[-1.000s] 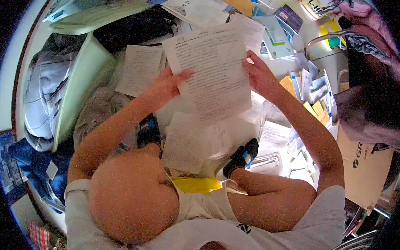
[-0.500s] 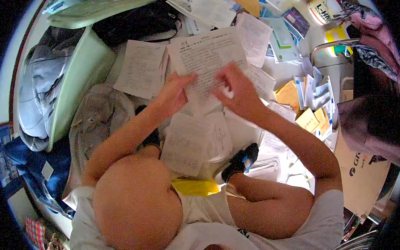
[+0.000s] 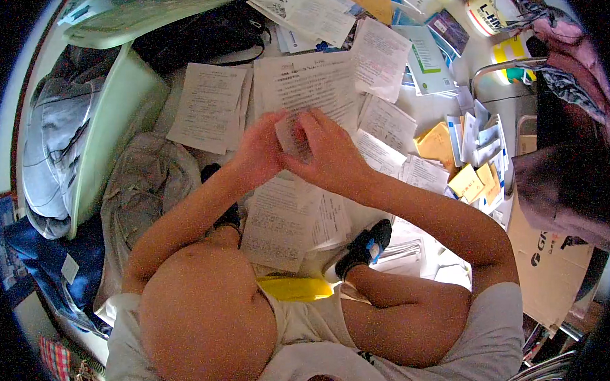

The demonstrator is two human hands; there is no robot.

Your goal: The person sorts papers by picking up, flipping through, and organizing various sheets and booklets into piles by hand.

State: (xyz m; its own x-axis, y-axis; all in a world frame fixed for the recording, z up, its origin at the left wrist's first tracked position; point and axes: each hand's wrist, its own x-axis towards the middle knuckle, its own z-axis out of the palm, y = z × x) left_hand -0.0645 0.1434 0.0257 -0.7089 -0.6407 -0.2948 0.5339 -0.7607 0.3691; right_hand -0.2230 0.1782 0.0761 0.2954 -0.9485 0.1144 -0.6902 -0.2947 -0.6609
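- Printed sheet, upper centre: a second ago held by both side edges, hands well apart; now the hands meet over its lower part. Judged: handling has passed from holding up to working the lower portion.
- Left hand, centre: fingers bent against paper; firmness of grip cannot be told.
- Right hand, centre: thumb and fingers curled about paper between the hands; exact hold unclear.
- Loose pages, left of the sheet.
- Pink-tinged page, right of it.
- Paper pile, lower centre.
- Envelopes, right.
- Obstruction: hands hide the sheet's lower part; neighbouring papers crowd it.
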